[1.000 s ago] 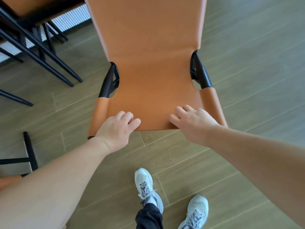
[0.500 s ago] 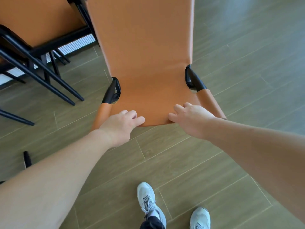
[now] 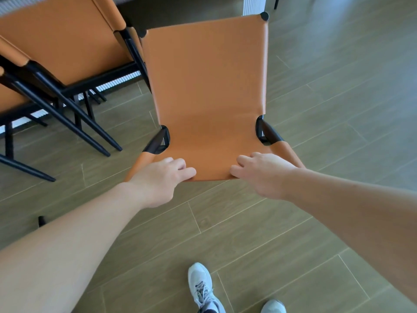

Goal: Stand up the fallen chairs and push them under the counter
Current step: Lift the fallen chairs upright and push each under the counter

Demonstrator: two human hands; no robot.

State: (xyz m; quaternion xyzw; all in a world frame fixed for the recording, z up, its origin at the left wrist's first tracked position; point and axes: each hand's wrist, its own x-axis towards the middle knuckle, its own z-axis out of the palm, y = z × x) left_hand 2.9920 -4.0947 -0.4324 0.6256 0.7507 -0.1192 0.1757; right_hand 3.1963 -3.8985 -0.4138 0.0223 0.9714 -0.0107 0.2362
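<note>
An upright orange leather chair (image 3: 207, 91) stands on the wood-plank floor (image 3: 338, 109), just right of a neighbouring orange chair (image 3: 61, 41). The left hand (image 3: 158, 181) and right hand (image 3: 264, 175) each grip the top edge of its backrest, fingers curled over it. The pushing step appears in hand; next, a straight shove forward, keeping its legs clear of the neighbour's black legs (image 3: 74, 123).
</note>
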